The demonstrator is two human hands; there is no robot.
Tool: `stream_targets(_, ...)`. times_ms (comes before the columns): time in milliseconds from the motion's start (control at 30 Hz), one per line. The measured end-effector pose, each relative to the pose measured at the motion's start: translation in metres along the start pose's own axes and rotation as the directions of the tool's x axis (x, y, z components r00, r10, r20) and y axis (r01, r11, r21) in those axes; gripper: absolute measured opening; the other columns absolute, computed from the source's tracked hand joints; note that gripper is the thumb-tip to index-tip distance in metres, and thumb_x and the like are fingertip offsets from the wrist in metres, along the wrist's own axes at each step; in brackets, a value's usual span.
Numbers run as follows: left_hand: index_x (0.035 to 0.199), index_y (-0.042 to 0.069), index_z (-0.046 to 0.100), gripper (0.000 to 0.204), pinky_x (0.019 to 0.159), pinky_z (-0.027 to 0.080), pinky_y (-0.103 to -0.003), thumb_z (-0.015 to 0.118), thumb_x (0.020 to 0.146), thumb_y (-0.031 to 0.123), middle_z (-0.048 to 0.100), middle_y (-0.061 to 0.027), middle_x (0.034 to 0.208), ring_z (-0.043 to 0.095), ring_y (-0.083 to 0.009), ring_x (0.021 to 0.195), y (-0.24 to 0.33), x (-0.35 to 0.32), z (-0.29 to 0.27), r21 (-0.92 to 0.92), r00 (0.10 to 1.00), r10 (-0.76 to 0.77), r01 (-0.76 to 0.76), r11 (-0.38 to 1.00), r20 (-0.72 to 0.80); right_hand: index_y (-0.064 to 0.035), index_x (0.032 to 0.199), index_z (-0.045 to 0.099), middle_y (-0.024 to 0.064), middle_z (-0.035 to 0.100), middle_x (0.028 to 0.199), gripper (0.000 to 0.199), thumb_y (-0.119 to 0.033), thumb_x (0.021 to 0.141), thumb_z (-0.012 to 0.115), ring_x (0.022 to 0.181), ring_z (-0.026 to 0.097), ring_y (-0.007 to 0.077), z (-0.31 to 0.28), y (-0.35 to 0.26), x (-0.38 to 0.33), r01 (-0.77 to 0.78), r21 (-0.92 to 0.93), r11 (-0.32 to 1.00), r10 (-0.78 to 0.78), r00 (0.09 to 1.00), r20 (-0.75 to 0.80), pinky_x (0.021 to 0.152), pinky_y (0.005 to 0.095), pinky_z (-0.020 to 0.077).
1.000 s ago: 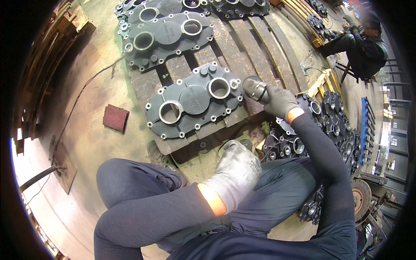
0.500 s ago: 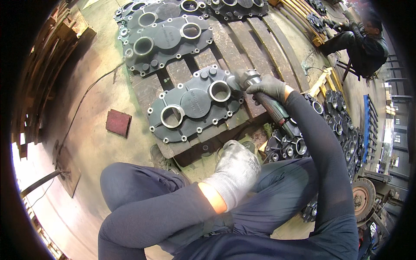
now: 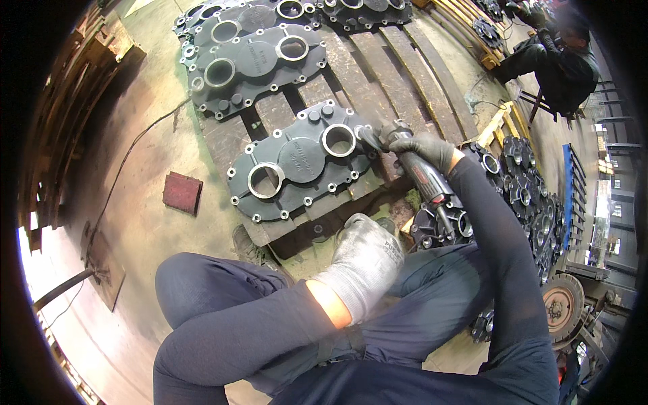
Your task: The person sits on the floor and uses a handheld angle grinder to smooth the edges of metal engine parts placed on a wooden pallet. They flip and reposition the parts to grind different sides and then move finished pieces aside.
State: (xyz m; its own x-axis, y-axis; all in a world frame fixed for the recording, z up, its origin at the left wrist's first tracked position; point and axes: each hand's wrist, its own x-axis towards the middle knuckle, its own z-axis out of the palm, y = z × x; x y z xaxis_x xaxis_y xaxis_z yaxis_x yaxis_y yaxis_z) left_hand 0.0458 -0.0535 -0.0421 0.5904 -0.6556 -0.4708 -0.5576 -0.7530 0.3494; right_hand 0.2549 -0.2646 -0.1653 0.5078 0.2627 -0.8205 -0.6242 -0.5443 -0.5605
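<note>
Floor: workshop concrete, weathered wooden pallet [image 3: 378, 61] on it.
Right hand [image 3: 426, 150]: dark-gloved fingers closed around a black handheld grinder [image 3: 405, 165].
Grinder tip: touching the dark grey cast metal cover plate [image 3: 300, 162], just ahead of those fingers.
Left hand [image 3: 364, 260]: grey-gloved, curled loosely over the knee, holding nothing.

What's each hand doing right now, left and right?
Left hand: light work glove, fingers curled loosely over the knee, holding nothing visible.
Right hand: dark glove, closed around a handheld power tool, its tip at the edge of the dark metal cover.
</note>
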Motion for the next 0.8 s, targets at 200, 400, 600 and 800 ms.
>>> stream_targets(200, 0.102, 0.008, 0.081, 0.017, 0.081, 0.061, -0.041, 0.070, 0.095, 0.018, 0.081, -0.0094, 0.095, 0.080, -0.0268, 0.091, -0.001, -0.001, 0.004, -0.013, 0.999, -0.004, 0.003, 1.000, -0.039, 0.0009, 0.127, 0.067, 0.0155, 0.076, 0.099, 0.041, -0.023, 0.097, 0.081, 0.076, 0.077, 0.0244, 0.030, 0.025, -0.037, -0.076, 0.454, 0.888, 0.009, 0.989, 0.148, 0.069, 0.0366, 0.0685)
stream_targets(400, 0.097, 0.011, 0.078, 0.016, 0.088, 0.058, -0.044, 0.063, 0.099, 0.017, 0.081, -0.0081, 0.094, 0.079, -0.0267, 0.095, 0.006, 0.007, 0.025, -0.035, 0.961, 0.008, -0.019, 0.999, -0.278, -0.0010, 0.131, 0.067, 0.0061, 0.072, 0.099, 0.043, -0.030, 0.101, 0.078, 0.087, 0.073, 0.0167, -0.001, 0.065, -0.040, 0.159, 0.452, 0.878, -0.250, 0.957, 0.149, 0.079, 0.0318, 0.0662)
stream_targets(600, 0.107, 0.008, 0.071, 0.020, 0.088, 0.054, -0.044, 0.060, 0.103, 0.024, 0.078, -0.0109, 0.095, 0.076, -0.0286, 0.096, 0.009, 0.001, 0.029, 0.140, 0.961, 0.054, -0.016, 0.990, -0.270, 0.0098, 0.110, 0.074, 0.0211, 0.077, 0.088, 0.048, -0.025, 0.082, 0.093, 0.067, 0.077, 0.0272, -0.009, 0.031, -0.093, 0.306, 0.138, 0.942, -0.260, 0.925, -0.276, 0.059, 0.0414, 0.0645)
stream_targets(800, 0.104, 0.008, 0.072, 0.019, 0.088, 0.056, -0.043, 0.060, 0.101, 0.022, 0.078, -0.0115, 0.094, 0.076, -0.0289, 0.095, -0.001, 0.000, 0.030, 0.062, 0.958, 0.058, -0.042, 0.997, -0.282, 0.0016, 0.108, 0.080, 0.0167, 0.081, 0.099, 0.058, -0.041, 0.073, 0.097, 0.081, 0.078, 0.0240, -0.035, 0.035, -0.023, 0.388, -0.615, 0.686, -0.557, 0.824, -0.101, 0.077, 0.0413, 0.0631)
